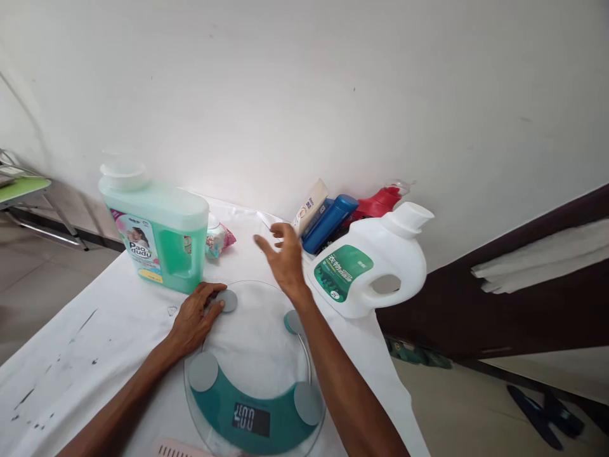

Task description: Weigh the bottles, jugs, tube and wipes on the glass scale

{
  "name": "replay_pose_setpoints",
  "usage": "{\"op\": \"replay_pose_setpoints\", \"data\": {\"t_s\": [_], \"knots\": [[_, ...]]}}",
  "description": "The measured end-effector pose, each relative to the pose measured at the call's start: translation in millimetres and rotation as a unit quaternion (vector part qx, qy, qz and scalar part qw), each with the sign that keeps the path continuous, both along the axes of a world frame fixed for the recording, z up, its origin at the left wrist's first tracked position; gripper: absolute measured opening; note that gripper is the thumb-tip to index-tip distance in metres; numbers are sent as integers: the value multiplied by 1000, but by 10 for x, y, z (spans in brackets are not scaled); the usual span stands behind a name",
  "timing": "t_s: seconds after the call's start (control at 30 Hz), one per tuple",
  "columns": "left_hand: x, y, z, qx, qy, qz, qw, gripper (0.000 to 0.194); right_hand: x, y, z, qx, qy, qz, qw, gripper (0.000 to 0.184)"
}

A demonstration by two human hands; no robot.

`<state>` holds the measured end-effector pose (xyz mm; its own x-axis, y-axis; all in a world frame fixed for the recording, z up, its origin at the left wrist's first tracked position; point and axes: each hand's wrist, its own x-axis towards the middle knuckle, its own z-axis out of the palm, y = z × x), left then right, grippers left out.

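Observation:
A round glass bathroom scale (266, 424) with a teal band, grey pads and a lit display lies on the white-covered table. My left hand (193, 315) holds the scale's far left edge, thumb and forefinger at a grey pad (229, 301). Above the scale's far right side, my right hand (286, 261) is raised with fingers apart and nothing in it. Just right of that hand, a white detergent jug (366, 263) with a green label leans over. A blue bottle (330, 223) and a cream tube (309, 206) are behind it. The display digits are partly blurred.
A green liquid jug (157, 231) stands at the table's far left, beside a small colourful packet (219, 240). A red bottle (378, 202) leans near the wall. Part of a pink comb (178, 448) shows at the front. Dark slippers (545, 412) lie on the floor right.

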<state>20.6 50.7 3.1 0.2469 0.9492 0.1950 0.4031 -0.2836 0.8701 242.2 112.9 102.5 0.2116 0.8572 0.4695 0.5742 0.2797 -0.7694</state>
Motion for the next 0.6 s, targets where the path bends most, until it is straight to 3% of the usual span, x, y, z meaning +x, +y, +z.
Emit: {"op": "replay_pose_setpoints", "data": {"t_s": [0.13, 0.23, 0.33, 0.5, 0.6], "knots": [[9, 0, -2, -3, -6, -3, 1000, 33, -564, 532, -271, -111, -47, 86, 989, 106], [25, 3, -4, -5, -9, -2, 1000, 32, -833, 770, -379, -128, -69, 110, 983, 115], [39, 10, -2, -12, -9, 1, 1000, 32, -969, 942, -451, -138, -61, 92, 984, 103], [36, 9, 20, -18, -10, 3, 1000, 32, -993, 1086, -570, -130, -39, 41, 990, 49], [23, 7, 25, -16, -13, -3, 1000, 32, -885, 1086, -575, -65, -3, 8, 998, 42]]}}
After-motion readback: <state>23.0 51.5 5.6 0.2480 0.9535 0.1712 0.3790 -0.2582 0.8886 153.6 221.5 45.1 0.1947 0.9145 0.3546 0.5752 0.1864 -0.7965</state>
